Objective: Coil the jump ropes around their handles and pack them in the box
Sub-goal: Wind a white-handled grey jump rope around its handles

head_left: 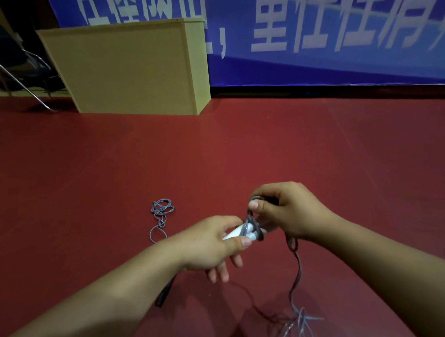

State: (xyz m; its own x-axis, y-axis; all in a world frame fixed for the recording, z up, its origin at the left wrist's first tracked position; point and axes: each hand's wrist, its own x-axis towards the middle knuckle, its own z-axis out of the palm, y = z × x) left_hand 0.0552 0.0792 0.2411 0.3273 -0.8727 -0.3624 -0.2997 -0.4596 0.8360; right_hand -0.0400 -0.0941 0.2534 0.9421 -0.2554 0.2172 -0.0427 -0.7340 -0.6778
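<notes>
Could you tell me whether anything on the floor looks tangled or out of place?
Yes: a grey rope lies knotted in a loose tangle on the red floor, left of the hands, not coiled around handles. A black handle pokes out beneath the left forearm.

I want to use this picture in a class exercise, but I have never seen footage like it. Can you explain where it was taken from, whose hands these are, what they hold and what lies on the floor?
There is no machine here. The single picture comes from a camera worn on a person's head, looking forward and down, so the two bare arms belong to the wearer. The left hand grips a pair of white handles. The right hand pinches a grey rope and loops it round those handles; the loose rest trails down to the red floor. A second rope lies tangled on the floor further off. Behind stand a tan wooden cabinet, a metal-legged chair and a blue banner. No packing box is visible.
</notes>
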